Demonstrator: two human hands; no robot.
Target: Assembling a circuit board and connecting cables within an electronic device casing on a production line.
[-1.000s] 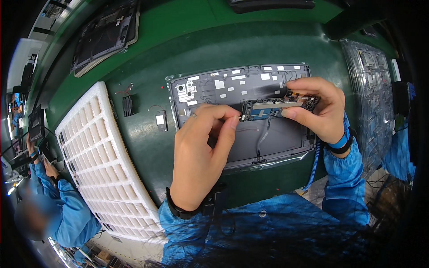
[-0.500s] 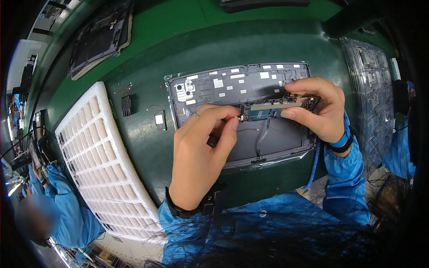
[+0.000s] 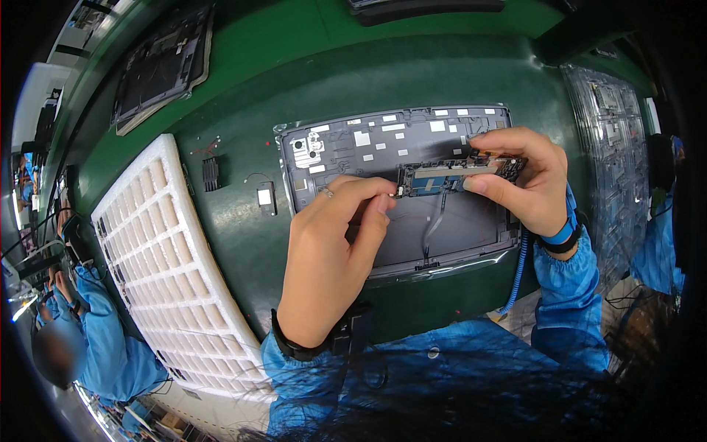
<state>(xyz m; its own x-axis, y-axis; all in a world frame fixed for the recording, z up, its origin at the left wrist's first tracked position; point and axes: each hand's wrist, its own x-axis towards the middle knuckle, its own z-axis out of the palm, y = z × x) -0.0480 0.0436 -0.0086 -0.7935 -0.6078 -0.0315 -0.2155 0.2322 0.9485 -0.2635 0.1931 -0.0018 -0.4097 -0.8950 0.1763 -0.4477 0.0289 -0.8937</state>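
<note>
My right hand (image 3: pixel 536 188) grips the right end of a narrow circuit board (image 3: pixel 433 182), thumb in front and fingers behind. The board is tilted up on its edge above a grey device housing (image 3: pixel 401 239). At its left end, the thumb and forefinger of my left hand (image 3: pixel 318 258) are pinched together at a small white connector (image 3: pixel 398 191); my fingertips partly cover it. A flat ribbon cable (image 3: pixel 434 227) runs from beneath the board to the housing's near edge. White pads and a camera bracket (image 3: pixel 307 151) show inside the housing.
Left of the housing lie a small speaker-like part (image 3: pixel 266 197) with a wire and a black ribbed part (image 3: pixel 210 174). A white foam tray (image 3: pixel 158 221) stands farther left. Stacked clear plastic trays (image 3: pixel 607 147) are at the right. Another housing (image 3: pixel 162 66) rests at the far left.
The left fingertips have closed in at the board's left end. The thin wire end seen below them before is harder to make out. My right hand still holds the board.
</note>
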